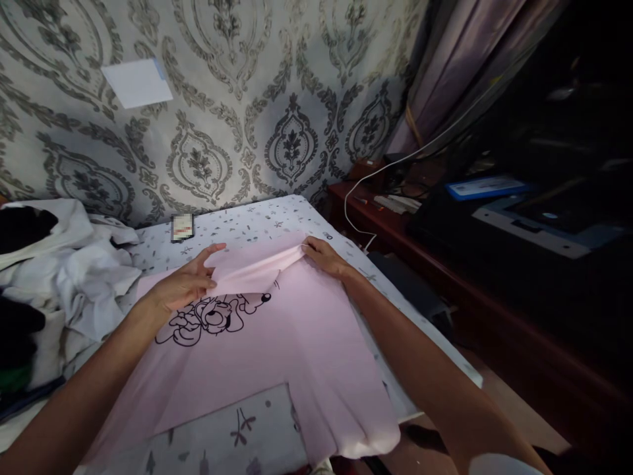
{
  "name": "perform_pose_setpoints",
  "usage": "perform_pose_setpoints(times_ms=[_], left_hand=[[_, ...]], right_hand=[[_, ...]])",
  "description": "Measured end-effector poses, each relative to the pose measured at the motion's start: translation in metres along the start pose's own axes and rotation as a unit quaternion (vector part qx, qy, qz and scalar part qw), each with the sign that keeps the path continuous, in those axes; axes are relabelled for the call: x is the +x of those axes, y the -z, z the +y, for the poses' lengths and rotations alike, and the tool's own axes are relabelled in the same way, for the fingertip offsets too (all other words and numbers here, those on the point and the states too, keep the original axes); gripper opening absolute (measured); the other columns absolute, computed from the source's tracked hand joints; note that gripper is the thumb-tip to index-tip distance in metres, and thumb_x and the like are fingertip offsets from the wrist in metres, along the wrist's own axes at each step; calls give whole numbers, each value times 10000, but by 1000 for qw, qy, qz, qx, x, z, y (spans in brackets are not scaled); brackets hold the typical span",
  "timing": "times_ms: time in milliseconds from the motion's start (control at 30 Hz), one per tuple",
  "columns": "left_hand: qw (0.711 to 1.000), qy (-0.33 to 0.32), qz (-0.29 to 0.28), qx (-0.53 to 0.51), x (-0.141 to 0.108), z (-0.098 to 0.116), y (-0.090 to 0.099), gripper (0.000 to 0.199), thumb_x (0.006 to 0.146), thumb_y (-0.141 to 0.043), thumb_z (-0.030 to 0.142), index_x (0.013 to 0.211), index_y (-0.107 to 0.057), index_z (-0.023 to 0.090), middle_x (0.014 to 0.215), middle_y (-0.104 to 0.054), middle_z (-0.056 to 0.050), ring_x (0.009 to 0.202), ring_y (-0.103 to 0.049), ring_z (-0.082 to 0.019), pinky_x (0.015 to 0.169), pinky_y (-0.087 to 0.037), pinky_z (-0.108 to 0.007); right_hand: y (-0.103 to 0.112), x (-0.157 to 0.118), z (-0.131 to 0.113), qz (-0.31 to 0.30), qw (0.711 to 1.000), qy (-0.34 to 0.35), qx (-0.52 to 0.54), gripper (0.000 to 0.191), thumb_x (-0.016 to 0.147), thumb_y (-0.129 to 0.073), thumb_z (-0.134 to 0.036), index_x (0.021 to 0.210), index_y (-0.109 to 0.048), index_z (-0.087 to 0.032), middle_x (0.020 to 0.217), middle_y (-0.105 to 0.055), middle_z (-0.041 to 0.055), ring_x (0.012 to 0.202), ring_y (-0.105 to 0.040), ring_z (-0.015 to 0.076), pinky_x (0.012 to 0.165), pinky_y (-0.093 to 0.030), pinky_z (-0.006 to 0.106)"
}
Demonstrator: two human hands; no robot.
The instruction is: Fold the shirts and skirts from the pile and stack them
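A pink garment [277, 349] with a black line-drawn cartoon print [215, 316] lies spread on a white patterned surface. One edge of it is raised into a slanting fold that partly covers the top of the print. My right hand [324, 256] pinches the far right end of this fold. At the fold's left end is my left hand [188, 280], its fingers spread and the upper one stretched out over the cloth. The lower fingers touch or nearly touch the fold's edge.
White and dark clothes [84, 270] are heaped at the left. A small card-like item [182, 227] is by the patterned wall. To the right, a dark red desk [363, 204] carries clutter and a blue-edged item [487, 187]; a white cable [349, 201] hangs beside it.
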State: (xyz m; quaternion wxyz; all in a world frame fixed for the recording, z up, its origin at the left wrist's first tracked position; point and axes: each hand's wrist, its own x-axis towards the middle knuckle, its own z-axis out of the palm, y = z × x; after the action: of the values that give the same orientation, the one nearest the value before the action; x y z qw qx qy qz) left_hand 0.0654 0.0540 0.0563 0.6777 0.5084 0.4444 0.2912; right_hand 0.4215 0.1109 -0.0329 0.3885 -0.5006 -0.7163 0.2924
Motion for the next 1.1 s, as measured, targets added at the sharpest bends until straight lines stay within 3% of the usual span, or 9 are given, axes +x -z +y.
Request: perform_pose_setpoints(times_ms=[133, 333, 467, 567, 667, 800, 933, 1100], left_hand=[[995, -25, 51, -86, 8, -7, -8, 864, 554, -759, 60, 1365, -517, 229, 729, -601, 34, 586, -558, -93, 515, -465, -172], [972, -72, 116, -190, 18, -3, -37, 695, 592, -650, 3, 1254, -576, 201, 843, -616, -2, 737, -619, -124, 639, -587, -218], [972, -79, 122, -182, 22, 7, -32, 591, 626, -631, -9, 1192, -624, 163, 769, -571, 11, 629, -561, -75, 557, -537, -147], [985, -59, 89, -139, 19, 6, -20, 596, 600, -677, 21, 1171, -637, 189, 766, -580, 17, 599, -540, -73, 538, -518, -162], [999, 0, 30, -24, 10, -3, -10, 593, 584, -749, 91, 1152, -642, 224, 868, -618, 3, 654, -565, -97, 517, -479, -171], [993, 48, 5, 107, -1, -17, -10, 450, 680, -776, 307, 1096, -638, 204, 816, -602, 0, 724, -586, -141, 592, -496, -225], [984, 22, 53, 166, 9, -25, -18, 451, 714, -725, 483, 1042, -644, 185, 788, -582, -5, 705, -558, -156, 595, -467, -259], [964, -97, 122, 215, 29, -28, -21, 285, 662, -708, 394, 862, -679, 193, 625, -405, 59, 575, -407, -106, 541, -310, -219]], right_hand=[[-1, 1, 4, 19, 1000, -6, 20, 227, 885, -466, -409, 734, -431, -243, 704, -457, -18, 681, -404, 164, 641, -331, 297], [-2, 3, 10, 40, 997, -16, 68, 236, 864, -459, -459, 761, -421, -250, 700, -409, -27, 680, -397, 165, 650, -334, 296], [-3, 4, 12, 40, 998, -10, 54, 233, 843, -476, -436, 720, -410, -249, 688, -397, -25, 674, -375, 165, 629, -311, 298], [-3, 3, 11, 29, 998, -8, 59, 224, 835, -487, -420, 706, -437, -244, 687, -432, -20, 674, -391, 161, 621, -318, 294], [-2, 0, 6, 9, 997, -8, 70, 218, 834, -508, -422, 735, -516, -229, 691, -489, -18, 666, -430, 153, 624, -343, 288], [-1, -3, -1, -15, 995, -14, 93, 261, 829, -558, -462, 798, -604, -206, 737, -571, -2, 699, -495, 160, 671, -392, 296], [1, -5, -5, -30, 993, -17, 113, 269, 816, -606, -453, 897, -650, -200, 759, -580, -6, 704, -505, 157, 665, -390, 289], [0, -4, -4, -19, 990, -9, 142, 265, 791, -588, -339, 1014, -621, -200, 652, -458, -62, 578, -416, 119, 561, -318, 262]])
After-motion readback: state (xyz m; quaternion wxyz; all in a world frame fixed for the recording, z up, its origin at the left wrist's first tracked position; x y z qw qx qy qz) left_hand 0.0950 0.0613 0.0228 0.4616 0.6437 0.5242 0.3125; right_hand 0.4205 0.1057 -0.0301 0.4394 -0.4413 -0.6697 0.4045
